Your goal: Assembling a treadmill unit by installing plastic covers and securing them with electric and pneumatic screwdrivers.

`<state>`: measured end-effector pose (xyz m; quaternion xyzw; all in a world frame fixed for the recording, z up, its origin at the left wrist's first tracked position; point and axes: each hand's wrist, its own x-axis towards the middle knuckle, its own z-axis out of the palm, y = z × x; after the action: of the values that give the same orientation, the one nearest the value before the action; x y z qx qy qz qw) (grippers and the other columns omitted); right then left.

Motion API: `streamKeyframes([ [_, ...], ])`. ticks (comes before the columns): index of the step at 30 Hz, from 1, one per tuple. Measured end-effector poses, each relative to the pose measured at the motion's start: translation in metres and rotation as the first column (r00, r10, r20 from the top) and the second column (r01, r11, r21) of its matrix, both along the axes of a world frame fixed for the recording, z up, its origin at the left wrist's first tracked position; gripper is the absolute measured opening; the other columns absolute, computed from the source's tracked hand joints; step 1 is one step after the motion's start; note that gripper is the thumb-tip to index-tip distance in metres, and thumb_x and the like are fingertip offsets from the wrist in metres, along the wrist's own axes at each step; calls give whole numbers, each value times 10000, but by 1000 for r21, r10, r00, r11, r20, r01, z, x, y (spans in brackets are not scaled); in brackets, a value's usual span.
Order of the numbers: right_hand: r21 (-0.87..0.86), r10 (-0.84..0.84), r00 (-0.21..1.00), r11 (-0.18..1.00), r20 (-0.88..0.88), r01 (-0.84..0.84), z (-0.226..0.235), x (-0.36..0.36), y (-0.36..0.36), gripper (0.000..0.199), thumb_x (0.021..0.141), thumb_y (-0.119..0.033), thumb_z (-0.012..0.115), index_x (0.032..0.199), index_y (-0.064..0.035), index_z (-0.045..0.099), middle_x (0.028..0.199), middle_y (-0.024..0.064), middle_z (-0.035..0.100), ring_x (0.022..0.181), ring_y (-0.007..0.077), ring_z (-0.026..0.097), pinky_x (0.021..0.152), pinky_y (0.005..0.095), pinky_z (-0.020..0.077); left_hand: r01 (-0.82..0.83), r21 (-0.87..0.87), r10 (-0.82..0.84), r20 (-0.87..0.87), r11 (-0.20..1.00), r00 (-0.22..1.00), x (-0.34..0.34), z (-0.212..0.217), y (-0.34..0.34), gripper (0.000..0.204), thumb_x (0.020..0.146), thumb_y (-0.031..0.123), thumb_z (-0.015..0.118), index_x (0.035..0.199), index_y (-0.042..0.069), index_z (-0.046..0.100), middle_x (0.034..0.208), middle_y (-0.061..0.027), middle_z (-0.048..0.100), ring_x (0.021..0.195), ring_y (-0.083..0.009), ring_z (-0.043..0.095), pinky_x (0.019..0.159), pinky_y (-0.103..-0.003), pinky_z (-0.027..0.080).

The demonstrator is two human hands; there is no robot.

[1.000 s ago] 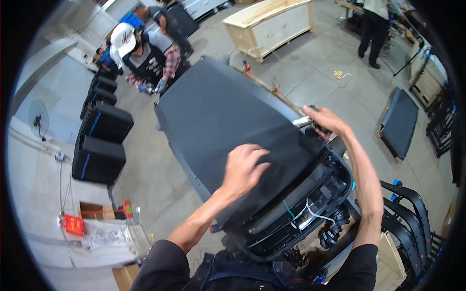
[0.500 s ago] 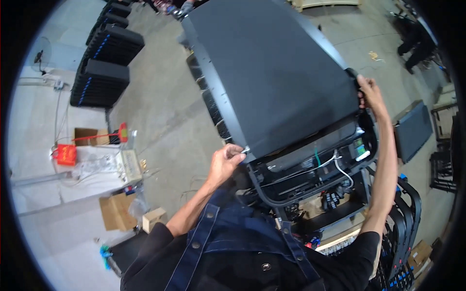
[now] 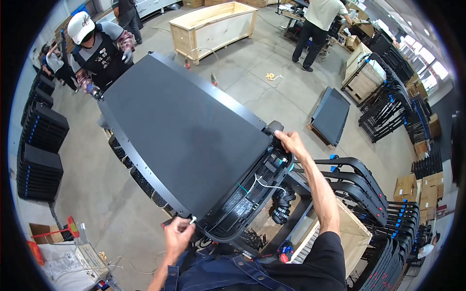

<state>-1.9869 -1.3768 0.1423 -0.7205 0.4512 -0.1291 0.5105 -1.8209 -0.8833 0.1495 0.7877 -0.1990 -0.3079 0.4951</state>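
A treadmill (image 3: 189, 131) with a wide black belt and grey side rails lies in front of me, its near end open over black housing and wires. My left hand (image 3: 177, 237) is at the near left corner. Its thumb and fingers pinch a small silvery piece (image 3: 192, 220), too small to name surely, beside the end of the left rail. My right hand (image 3: 291, 143) is closed over the black corner (image 3: 275, 130) at the right rail's near end. White and green wires (image 3: 264, 183) run across the uncovered near end.
A co-worker (image 3: 99, 53) stands at the far left corner with a dark tool (image 3: 95, 92). Behind is a wooden crate (image 3: 213, 31). Black curved frames (image 3: 354, 177) stand close on my right, beside an open wooden box (image 3: 352, 237). Another deck (image 3: 331, 116) lies on the floor.
My view has lifted and turned, so the co-worker and the far room now show. Both hands remain at the treadmill's near corners, the left still pinching the small silvery piece.
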Motion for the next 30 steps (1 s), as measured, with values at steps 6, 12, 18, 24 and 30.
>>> streamKeyframes([
  [6, 12, -255, 964, 967, 82, 255, -42, -1, 15, 463, 860, -440, 680, 634, -41, 612, 559, -27, 497, 534, 94, 435, 502, 314, 318, -55, -5, 56, 56, 998, 997, -17, 10, -8, 103, 833, 20, 734, 875, -54, 676, 770, -85, 703, 700, -95, 652, 644, -266, 535],
  [12, -142, -379, 917, 908, 123, 394, -61, -8, 11, 540, 859, -452, 670, 613, 18, 568, 536, 29, 484, 559, 117, 459, 526, 349, 363, 39, -73, -15, 299, 997, 954, -7, 29, -18, 117, 799, -9, 762, 859, -46, 669, 803, -119, 705, 722, -165, 688, 687, -288, 561],
  [18, -209, -497, 851, 825, 170, 524, -80, 5, 26, 555, 866, -462, 688, 692, 62, 625, 546, 38, 495, 581, 134, 470, 549, 360, 406, 22, -82, -8, 172, 996, 985, -6, 13, -7, 114, 803, -7, 763, 852, -46, 667, 784, -107, 698, 709, -139, 680, 663, -279, 565],
  [24, -165, -520, 832, 819, 197, 550, -67, 4, 25, 555, 896, -475, 688, 665, 28, 647, 554, 0, 517, 570, 111, 493, 535, 319, 406, 46, -21, -42, 169, 999, 985, -19, -16, -9, 127, 810, 8, 769, 847, -34, 654, 709, -72, 663, 616, -70, 592, 547, -248, 473],
  [30, -163, -494, 836, 828, 240, 536, -72, 8, 23, 551, 929, -516, 654, 673, -31, 603, 591, 5, 530, 520, 97, 487, 493, 264, 400, -165, -181, 144, -125, 970, 982, 24, 43, -25, 92, 853, -46, 722, 904, -29, 648, 828, -69, 690, 719, -102, 644, 655, -256, 530],
])
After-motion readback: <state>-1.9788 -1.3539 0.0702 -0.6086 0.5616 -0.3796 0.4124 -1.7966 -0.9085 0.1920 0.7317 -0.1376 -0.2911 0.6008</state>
